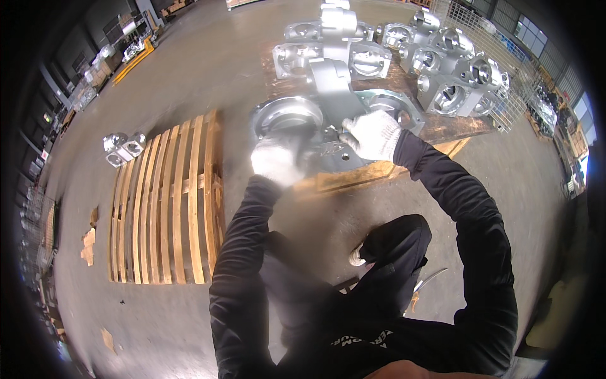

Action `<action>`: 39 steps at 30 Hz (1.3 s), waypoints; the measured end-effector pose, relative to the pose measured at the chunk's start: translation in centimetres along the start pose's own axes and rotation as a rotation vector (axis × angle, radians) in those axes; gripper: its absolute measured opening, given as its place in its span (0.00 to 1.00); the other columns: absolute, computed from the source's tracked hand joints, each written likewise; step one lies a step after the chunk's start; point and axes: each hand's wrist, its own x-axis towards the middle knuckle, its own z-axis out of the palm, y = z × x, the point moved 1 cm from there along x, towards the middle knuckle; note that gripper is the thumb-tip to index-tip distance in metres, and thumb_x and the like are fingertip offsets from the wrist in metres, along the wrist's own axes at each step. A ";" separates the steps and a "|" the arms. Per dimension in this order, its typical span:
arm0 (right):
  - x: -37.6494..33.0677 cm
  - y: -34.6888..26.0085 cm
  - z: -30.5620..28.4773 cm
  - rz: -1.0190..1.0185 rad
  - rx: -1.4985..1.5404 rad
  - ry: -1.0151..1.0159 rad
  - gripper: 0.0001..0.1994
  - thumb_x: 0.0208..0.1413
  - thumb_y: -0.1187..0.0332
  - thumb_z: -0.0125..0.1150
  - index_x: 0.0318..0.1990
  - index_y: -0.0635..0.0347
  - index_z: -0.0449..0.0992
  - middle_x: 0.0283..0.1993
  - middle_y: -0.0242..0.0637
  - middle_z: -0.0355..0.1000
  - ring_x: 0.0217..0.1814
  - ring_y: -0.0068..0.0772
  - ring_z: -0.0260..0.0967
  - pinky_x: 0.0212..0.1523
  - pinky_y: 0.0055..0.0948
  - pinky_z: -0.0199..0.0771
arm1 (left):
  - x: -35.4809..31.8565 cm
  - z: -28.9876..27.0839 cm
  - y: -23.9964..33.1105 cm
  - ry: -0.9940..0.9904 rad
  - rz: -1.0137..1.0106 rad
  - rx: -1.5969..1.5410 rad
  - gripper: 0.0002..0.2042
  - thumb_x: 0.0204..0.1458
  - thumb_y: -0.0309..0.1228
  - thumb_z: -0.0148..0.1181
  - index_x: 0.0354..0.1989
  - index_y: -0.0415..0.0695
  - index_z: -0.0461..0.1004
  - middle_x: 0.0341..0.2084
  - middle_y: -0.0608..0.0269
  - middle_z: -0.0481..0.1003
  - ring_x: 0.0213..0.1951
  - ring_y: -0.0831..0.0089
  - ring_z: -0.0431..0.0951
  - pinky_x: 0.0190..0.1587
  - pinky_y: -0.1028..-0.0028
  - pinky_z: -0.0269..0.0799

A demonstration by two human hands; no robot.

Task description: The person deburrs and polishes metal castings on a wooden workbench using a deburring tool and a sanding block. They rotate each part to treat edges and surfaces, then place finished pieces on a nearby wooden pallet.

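A large silver metal casting [334, 95] with wide round openings lies in front of me at the near edge of a wooden platform. My left hand [278, 159], in a white glove, is at the near left side of this casting, below its left ring. Motion blur and glare hide its fingers. My right hand [374, 136], also in a white glove, is at the casting's near middle, its fingers curled in by a small part of the casting. Whatever those fingers hold, if anything, is hidden.
More silver castings [449, 90] stand on the dark wooden platform [451, 128] behind and to the right. An empty slatted pallet [170, 202] lies on the floor at left, with a smaller casting [124, 149] by its far corner. Wire mesh cages [508, 107] stand far right.
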 end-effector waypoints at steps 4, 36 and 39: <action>-2.8 -1.3 -0.3 -0.016 0.027 0.100 0.14 0.67 0.54 0.58 0.39 0.55 0.75 0.25 0.41 0.75 0.25 0.47 0.78 0.26 0.46 0.76 | 0.1 -0.2 0.3 -0.035 -0.026 -0.004 0.13 0.57 0.43 0.62 0.37 0.45 0.79 0.32 0.51 0.80 0.33 0.48 0.81 0.41 0.53 0.77; -8.7 26.0 12.5 0.494 0.210 0.132 0.19 0.68 0.53 0.55 0.62 0.44 0.76 0.58 0.43 0.79 0.60 0.53 0.76 0.61 0.51 0.73 | 1.2 -0.1 1.8 -0.149 -0.038 0.018 0.13 0.52 0.39 0.63 0.37 0.40 0.78 0.31 0.50 0.79 0.36 0.47 0.79 0.42 0.53 0.72; -8.2 25.8 11.5 0.528 0.118 0.022 0.18 0.68 0.52 0.55 0.62 0.39 0.77 0.59 0.38 0.78 0.64 0.50 0.73 0.65 0.52 0.67 | 1.3 -0.2 1.8 -0.159 -0.041 0.029 0.13 0.53 0.39 0.62 0.37 0.40 0.78 0.32 0.49 0.79 0.37 0.47 0.79 0.42 0.53 0.73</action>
